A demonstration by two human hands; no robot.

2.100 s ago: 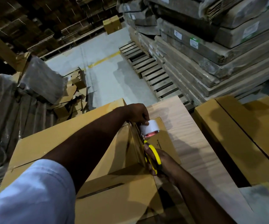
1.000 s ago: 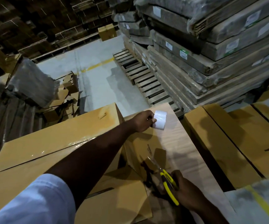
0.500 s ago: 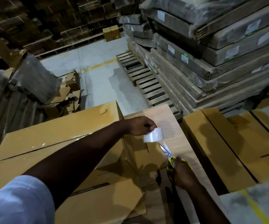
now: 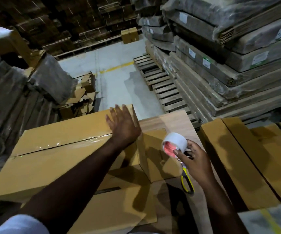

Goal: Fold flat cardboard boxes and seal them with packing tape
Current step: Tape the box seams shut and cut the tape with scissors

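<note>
1. Since the earlier frames, the tape roll (image 4: 174,143) has passed from the left hand (image 4: 124,127) to the right hand (image 4: 193,161), and the left hand, which held the roll out past the box's end, now lies with spread fingers on the far right end of the taped cardboard box (image 4: 52,156).
2. Left hand: fingers straight and wide apart, palm down on the box top near its far right corner, holding nothing. Its wrist lies across the end of the clear tape strip (image 4: 79,142) that runs along the box's centre seam.
3. Right hand: fingers curled, holding two things at once. The white tape roll sits at the fingertips, thumb tip against the rim of its pink core, the other fingers behind the roll's right side. The roll's open face is turned toward the camera and to the left.
4. Yellow-handled scissors (image 4: 187,180) hang below the same hand, handle loops pointing down toward the camera, the blades hidden in the grip under the palm.
5. Roll and scissors are held above a wooden tabletop (image 4: 175,120), just right of the box's end flap.
6. A flattened cardboard piece (image 4: 116,211) lies on the table below the left forearm.
7. To the right stand more brown cartons (image 4: 247,159); beyond are a wooden pallet (image 4: 161,85) and wrapped stacks of flat cardboard (image 4: 229,53).
</note>
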